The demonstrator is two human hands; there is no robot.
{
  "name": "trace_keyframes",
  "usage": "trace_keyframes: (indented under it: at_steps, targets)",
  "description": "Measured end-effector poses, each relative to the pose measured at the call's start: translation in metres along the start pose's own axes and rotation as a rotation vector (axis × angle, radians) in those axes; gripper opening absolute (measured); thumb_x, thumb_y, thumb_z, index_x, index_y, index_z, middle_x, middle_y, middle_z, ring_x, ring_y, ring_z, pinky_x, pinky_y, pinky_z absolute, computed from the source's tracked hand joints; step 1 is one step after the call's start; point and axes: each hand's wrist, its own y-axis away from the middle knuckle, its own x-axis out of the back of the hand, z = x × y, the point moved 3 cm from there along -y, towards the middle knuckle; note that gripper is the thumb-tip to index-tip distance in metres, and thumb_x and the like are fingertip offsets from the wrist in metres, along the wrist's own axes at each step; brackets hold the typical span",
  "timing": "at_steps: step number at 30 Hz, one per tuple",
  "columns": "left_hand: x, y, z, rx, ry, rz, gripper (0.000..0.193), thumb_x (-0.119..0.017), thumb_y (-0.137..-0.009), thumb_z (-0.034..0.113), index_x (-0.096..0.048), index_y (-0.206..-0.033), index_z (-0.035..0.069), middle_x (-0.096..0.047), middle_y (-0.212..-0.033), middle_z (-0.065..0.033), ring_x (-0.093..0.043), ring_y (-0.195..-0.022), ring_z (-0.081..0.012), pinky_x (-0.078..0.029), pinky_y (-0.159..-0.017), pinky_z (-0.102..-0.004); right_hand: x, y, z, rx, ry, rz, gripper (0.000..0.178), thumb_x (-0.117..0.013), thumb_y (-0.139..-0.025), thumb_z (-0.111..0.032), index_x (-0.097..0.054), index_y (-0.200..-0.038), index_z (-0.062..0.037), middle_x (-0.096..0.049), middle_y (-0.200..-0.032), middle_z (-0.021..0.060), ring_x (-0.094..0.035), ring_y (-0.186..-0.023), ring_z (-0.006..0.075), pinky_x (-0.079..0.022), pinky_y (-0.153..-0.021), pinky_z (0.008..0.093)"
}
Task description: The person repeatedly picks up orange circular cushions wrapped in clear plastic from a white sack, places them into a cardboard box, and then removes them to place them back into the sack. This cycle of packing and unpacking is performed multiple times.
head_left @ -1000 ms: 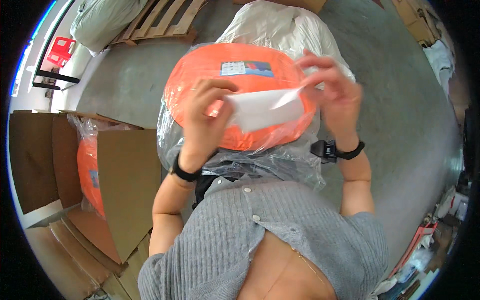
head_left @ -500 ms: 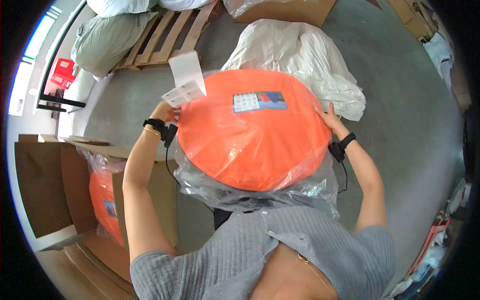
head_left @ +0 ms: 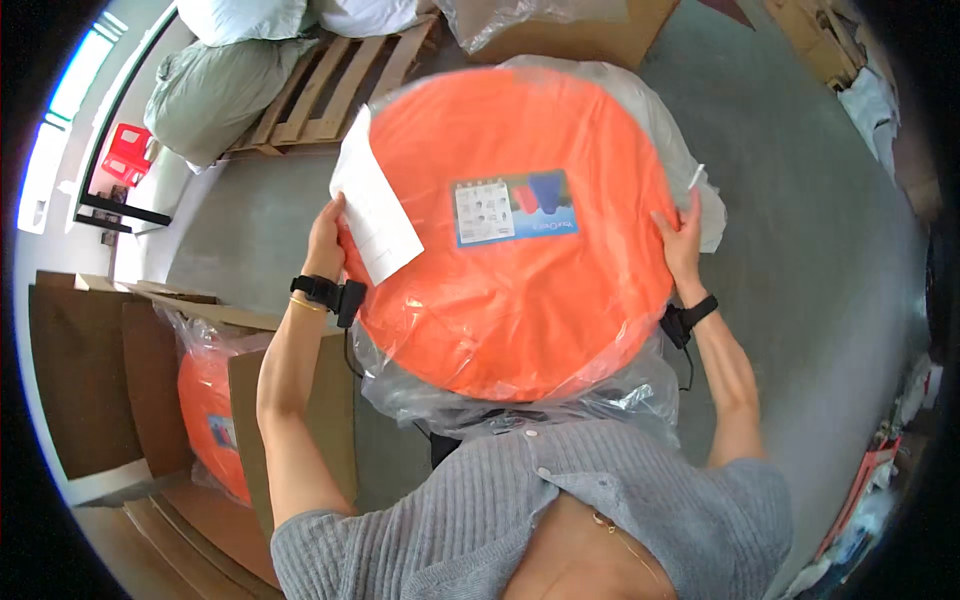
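Between my hands a large, round, flat orange fabric bag (head_left: 520, 310) is tilted up in front of me. A small picture label (head_left: 515, 208) sits at its middle. Clear plastic wrap (head_left: 430, 395) covers the bag and hangs loose in folds below it. My left hand (head_left: 325, 245) grips the left rim, its fingers partly hidden behind it. A folded white paper sheet (head_left: 385, 225) lies against that rim beside my left hand. On the right rim, my right hand (head_left: 684, 245) holds on with the thumb in front and some fingers out of sight.
At left stands an open cardboard box (head_left: 300, 400) with another plastic-wrapped orange bag (head_left: 207, 400) inside. A white sack (head_left: 672, 140) lies behind the held bag. Farther off are a wooden pallet (head_left: 310, 95), a green-grey sack (head_left: 205, 100), a cardboard box (head_left: 580, 35) and a red stool (head_left: 128, 152).
The orange bag has tipped up, its far edge rising and covering more of the white sack. The paper has swung down against its left side. Both hands have stayed on the rim.
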Motion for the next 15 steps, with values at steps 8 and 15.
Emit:
trace_keyframes:
  at_steps: [8,15]
  targets:
    - [-0.029,0.167,0.099,-0.653,0.078,0.012,0.023,-0.050,-0.089,0.021,-0.055,-0.096,-0.001,-0.059,-0.093,-0.0057,-0.054,-0.088,-0.0135,-0.042,-0.079,-0.0261,0.055,0.017,-0.097,0.265,-0.299,0.241,0.059,-0.053,-0.088,-0.017,-0.020,-0.135,-0.0013,-0.053,-0.112,0.0144,-0.050,-0.103,0.0176,-0.038,-0.090,0.0293]
    - [0.008,0.266,0.062,-0.937,-0.009,0.140,0.018,-0.048,-0.091,0.018,-0.057,-0.087,0.002,-0.058,-0.084,-0.0011,-0.051,-0.076,-0.0078,-0.040,-0.069,-0.0235,0.060,0.063,-0.131,0.227,-0.432,0.286,0.054,-0.046,-0.092,-0.021,-0.021,-0.136,-0.0034,-0.049,-0.117,0.0107,-0.047,-0.106,0.0159,-0.037,-0.090,0.0282]
